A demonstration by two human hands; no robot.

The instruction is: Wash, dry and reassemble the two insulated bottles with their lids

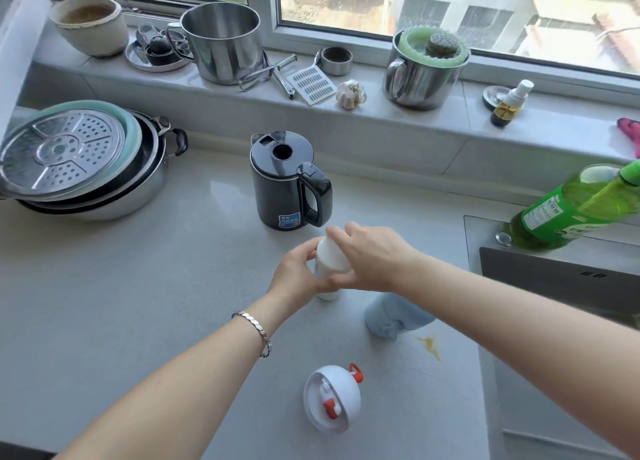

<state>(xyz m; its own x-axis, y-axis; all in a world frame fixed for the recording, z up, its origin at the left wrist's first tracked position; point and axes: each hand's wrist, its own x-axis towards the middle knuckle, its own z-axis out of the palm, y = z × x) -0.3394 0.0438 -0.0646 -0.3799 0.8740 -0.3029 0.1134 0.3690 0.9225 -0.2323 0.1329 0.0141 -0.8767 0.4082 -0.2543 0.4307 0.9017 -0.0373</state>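
White lid [330, 399] is being shown lying near the counter's [138, 303] front edge.
Mid-counter, the white bottle [328, 264] is being held roughly upright by both hands: the left hand [294, 276] is being curled round its side and the right hand [367, 258] wrapped over its top. The blue bottle [391, 316], toward the sink-side edge, is being partly hidden by the right forearm.

Home kitchen: sink [554, 279], kettle [284, 182], pots on windowsill [381, 113].
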